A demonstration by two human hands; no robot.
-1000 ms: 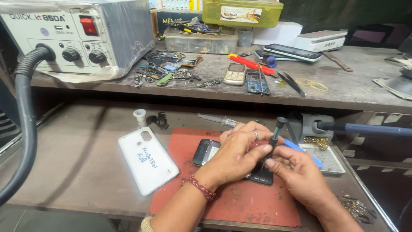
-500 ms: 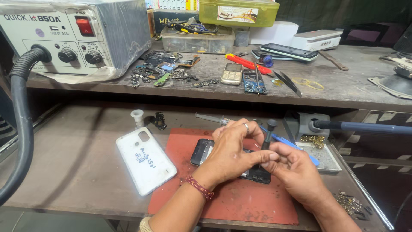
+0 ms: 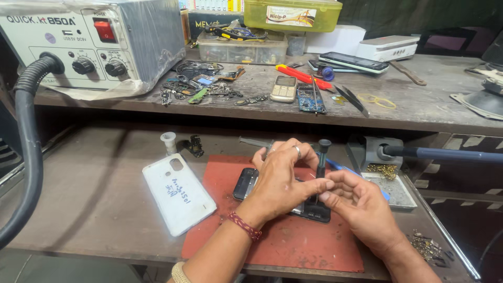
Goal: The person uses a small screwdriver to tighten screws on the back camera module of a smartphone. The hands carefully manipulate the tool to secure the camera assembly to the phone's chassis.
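A dark opened phone [image 3: 246, 182] lies on a red work mat [image 3: 293, 243] on the lower bench. My left hand [image 3: 280, 181] presses down across the phone's middle and hides most of it. My right hand [image 3: 356, 204] pinches a black screwdriver [image 3: 321, 160] that stands upright, its tip down on the phone's near right end. The thumb of my left hand touches the screwdriver shaft. A white phone back cover [image 3: 178, 193] lies flat just left of the mat.
A grey hot-air station [image 3: 89, 39] with a black hose [image 3: 26, 152] fills the upper left. The upper shelf holds phones, circuit boards, tweezers, a red-handled tool [image 3: 301, 76] and boxes. A soldering iron rests in its stand [image 3: 374, 154] at right, above a small parts tray [image 3: 395, 191].
My hands and the screwdriver stay on the phone with only small shifts. The view has drifted slightly.
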